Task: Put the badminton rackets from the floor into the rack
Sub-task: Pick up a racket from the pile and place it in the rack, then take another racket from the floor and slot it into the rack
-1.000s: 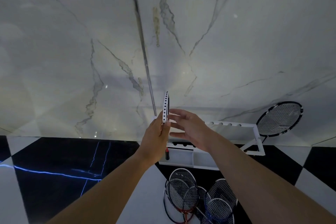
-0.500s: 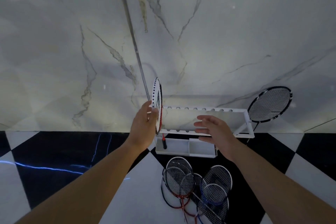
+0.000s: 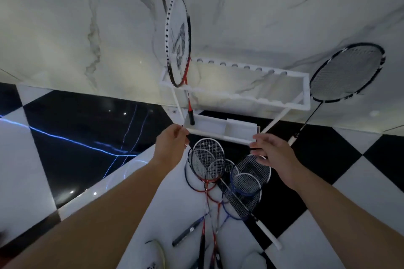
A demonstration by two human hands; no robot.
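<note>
A white rack (image 3: 231, 94) stands against the marble wall. A white-and-red racket (image 3: 178, 39) stands upright in its leftmost slot, handle down in the base tray. A black racket (image 3: 347, 74) leans on the wall at the rack's right end. Several rackets (image 3: 218, 172) lie in a heap on the floor in front of the rack. My left hand (image 3: 170, 144) hovers above the heap near the tray's left corner, fingers loosely curled, holding nothing. My right hand (image 3: 273, 153) hangs over the heap's right side, fingers spread and empty.
The floor is glossy black-and-white checker tile (image 3: 65, 137). The marble wall (image 3: 87, 17) rises just behind the rack. A yellow-rimmed racket (image 3: 158, 251) shows at the bottom edge.
My left hand let go of the white-and-red racket, which now stands in the rack. Both hands dropped lower toward the heap on the floor, and my view tilted down.
</note>
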